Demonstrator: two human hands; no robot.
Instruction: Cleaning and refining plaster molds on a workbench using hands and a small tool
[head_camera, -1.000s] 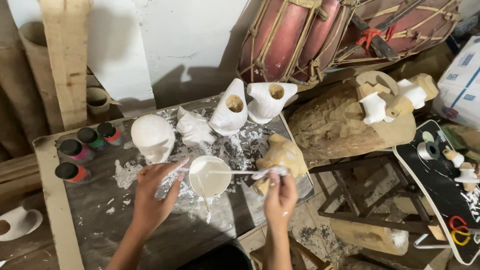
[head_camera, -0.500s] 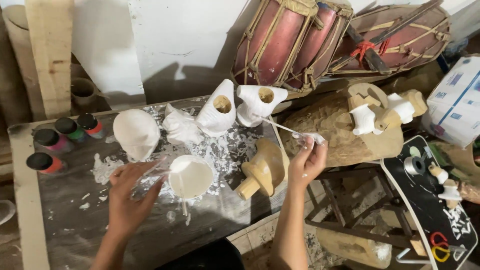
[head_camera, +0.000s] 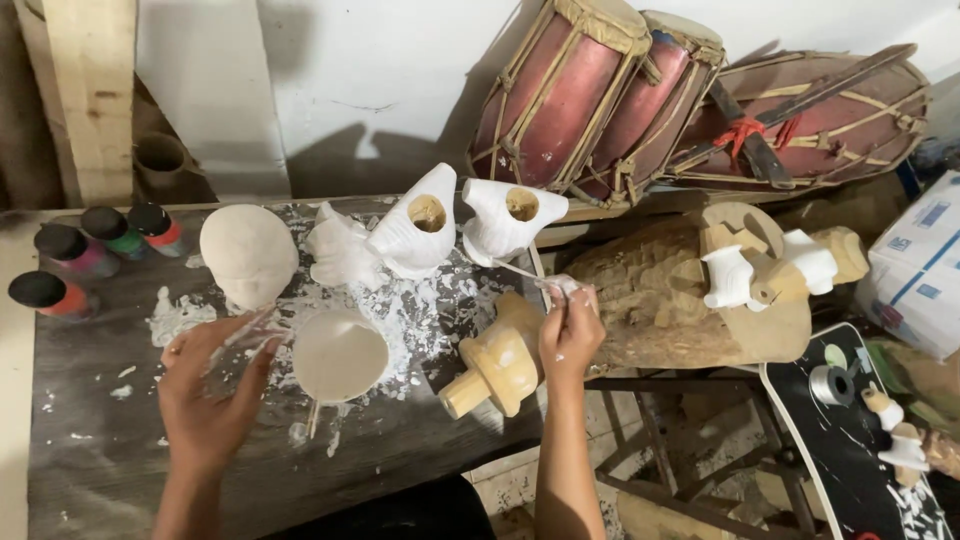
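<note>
Near the table's front edge (head_camera: 400, 470), left hand (head_camera: 205, 395) grips cup (head_camera: 338, 355), right hand (head_camera: 568, 335) pinches brush (head_camera: 520, 272).

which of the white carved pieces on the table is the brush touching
The right-hand hollow white carving: the brush in the right hand touches its lower edge. The other hollow carving beside it is untouched.

A craft workshop is shown. A dark bench (head_camera: 120, 470) is spattered with white paint, and white-coated carved figures (head_camera: 425, 232) are stood on it beside a cup of white paint (head_camera: 338, 356) and paint bottles (head_camera: 95, 240). An unpainted wooden piece (head_camera: 500, 360) is laid at the bench edge. Rope-laced drums (head_camera: 575, 95) are leaned against the white wall, and a rough carved log (head_camera: 650, 300) is set on a stand.
</note>
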